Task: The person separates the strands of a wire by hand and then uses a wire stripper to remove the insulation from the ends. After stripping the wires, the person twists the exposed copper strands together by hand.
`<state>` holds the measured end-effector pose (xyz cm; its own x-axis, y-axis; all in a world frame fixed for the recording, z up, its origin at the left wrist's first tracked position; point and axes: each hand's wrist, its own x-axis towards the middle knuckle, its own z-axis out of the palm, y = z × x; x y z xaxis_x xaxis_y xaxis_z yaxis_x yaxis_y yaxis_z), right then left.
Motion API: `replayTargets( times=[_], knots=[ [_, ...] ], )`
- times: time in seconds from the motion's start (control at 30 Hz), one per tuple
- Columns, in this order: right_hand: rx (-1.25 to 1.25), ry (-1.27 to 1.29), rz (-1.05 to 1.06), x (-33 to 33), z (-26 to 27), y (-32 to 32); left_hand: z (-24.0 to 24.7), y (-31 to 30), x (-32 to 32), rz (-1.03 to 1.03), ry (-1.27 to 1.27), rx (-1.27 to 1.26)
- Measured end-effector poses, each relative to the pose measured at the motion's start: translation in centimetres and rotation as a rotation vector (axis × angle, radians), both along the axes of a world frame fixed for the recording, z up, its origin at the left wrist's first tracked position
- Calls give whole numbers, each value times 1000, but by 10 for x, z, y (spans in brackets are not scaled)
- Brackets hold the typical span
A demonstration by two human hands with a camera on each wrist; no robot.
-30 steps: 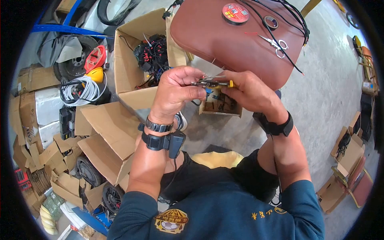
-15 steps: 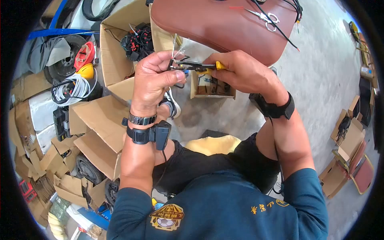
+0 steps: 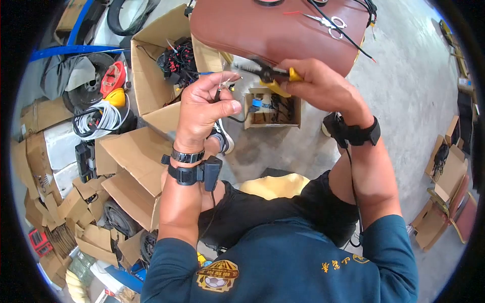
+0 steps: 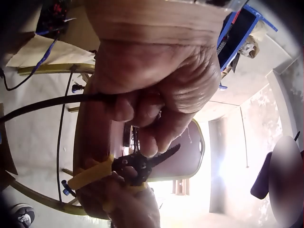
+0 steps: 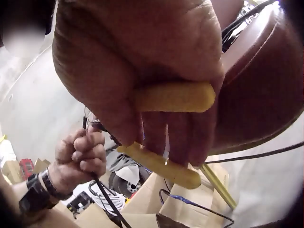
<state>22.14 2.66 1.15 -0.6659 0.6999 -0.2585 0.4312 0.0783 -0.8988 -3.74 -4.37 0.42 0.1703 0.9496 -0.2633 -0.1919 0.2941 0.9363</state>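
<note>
My left hand [image 3: 199,113] pinches a black cable [image 4: 57,100] between thumb and fingers. Thin pale wire ends [image 3: 226,84] stick up above its fingertips in the head view. In my right hand [image 3: 323,86] is a pair of wire strippers [image 3: 265,74] with yellow handles and dark jaws. The jaws stand just up and to the right of the left fingertips, pointing left. The right wrist view shows the two yellow handles [image 5: 175,97] spread apart, with fingers reaching between them. In the left wrist view the strippers' dark head overlaps the left fingertips.
A brown padded chair seat [image 3: 242,22] lies ahead, with scissors [image 3: 331,24] and black cables on it. Below the hands stands a small open box [image 3: 298,117] of parts. To the left are a carton [image 3: 146,96] of tangled wiring, coiled white cable [image 3: 93,123] and cardboard.
The strippers were at the wire by the left fingertips; now they have drawn off up and to the right, handles spread. The left hand still holds the cable, and the head view has shifted.
</note>
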Motion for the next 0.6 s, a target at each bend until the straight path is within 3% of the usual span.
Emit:
replayTargets(
  times=[0.13, 0.6],
  knots=[
    [-167, 161, -137, 9, 4, 6, -8, -3, 12, -87, 159, -13],
    [-71, 226, -239, 17, 3, 6, -40, -5, 38, -328, 598, 51]
  ],
)
